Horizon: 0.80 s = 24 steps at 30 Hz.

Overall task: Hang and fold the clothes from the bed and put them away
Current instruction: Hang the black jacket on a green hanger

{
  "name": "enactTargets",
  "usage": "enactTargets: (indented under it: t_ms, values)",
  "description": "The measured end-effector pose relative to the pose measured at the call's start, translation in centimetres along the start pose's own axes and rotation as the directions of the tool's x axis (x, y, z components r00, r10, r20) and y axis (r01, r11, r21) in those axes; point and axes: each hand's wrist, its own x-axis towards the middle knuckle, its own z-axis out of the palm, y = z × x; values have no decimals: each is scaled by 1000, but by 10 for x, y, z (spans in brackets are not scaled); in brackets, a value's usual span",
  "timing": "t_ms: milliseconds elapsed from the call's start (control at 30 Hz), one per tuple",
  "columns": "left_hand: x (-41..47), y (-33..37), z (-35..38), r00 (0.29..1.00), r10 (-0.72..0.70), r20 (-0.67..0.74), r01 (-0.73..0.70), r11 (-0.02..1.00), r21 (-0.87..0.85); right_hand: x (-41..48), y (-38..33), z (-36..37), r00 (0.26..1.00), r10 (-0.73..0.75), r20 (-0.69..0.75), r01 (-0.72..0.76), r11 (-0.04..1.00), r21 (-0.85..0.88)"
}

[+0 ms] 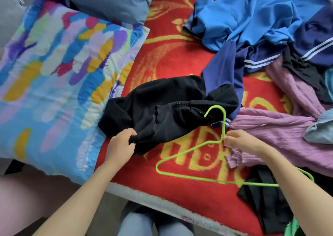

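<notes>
Step in hand: hanging the black garment [171, 106]. It lies on the bed's red blanket [180, 64], just left of the green wire hanger [224, 126]. The left hand [122, 144] grips its near edge, and the right hand [241, 142] pinches the hanger's neck. Next move, by judgement: find the garment's opening and feed a hanger shoulder in.

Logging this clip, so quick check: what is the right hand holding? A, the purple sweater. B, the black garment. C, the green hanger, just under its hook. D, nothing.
C: the right hand pinches the green hanger below its hook, while the left hand grips the black garment.
</notes>
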Motion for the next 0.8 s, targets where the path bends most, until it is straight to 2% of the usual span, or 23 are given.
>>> enactTargets:
  t_ms: [67,133,167,233,333,400,433,533,667,800]
  values:
    - [-2,0,1,1000,-5,15,5,1000,-3,-6,-12,-8,993,-63,-95,68,997,42]
    - [-4,0,0,998,-43,35,44,998,-37,-10,-20,-16,970,-95,-222,69,990,-124]
    - [-6,0,-1,996,-70,46,73,995,-72,-12,-24,-18,946,-124,-299,65,978,-197]
    - [-5,2,-2,992,-106,63,115,981,-157,-13,-31,-24,882,-220,-417,153,970,-189]
    - [-5,9,0,987,-148,66,161,946,-281,-14,-42,-27,792,-350,-501,339,933,-117]
    - [-6,11,3,986,-163,43,168,934,-317,-14,-50,-26,738,-410,-536,377,909,-177]
    - [-6,11,5,988,-156,21,155,943,-294,-15,-54,-26,687,-457,-565,382,888,-254]
    - [-9,7,9,995,-74,-72,61,983,-171,-19,-68,-26,468,-635,-615,399,772,-494]
    - [-22,1,8,941,241,-237,-237,970,43,-23,-83,-32,228,-785,-576,364,617,-698]
    - [-31,-7,5,922,242,-301,-247,969,22,-27,-95,-34,74,-840,-537,398,519,-756]
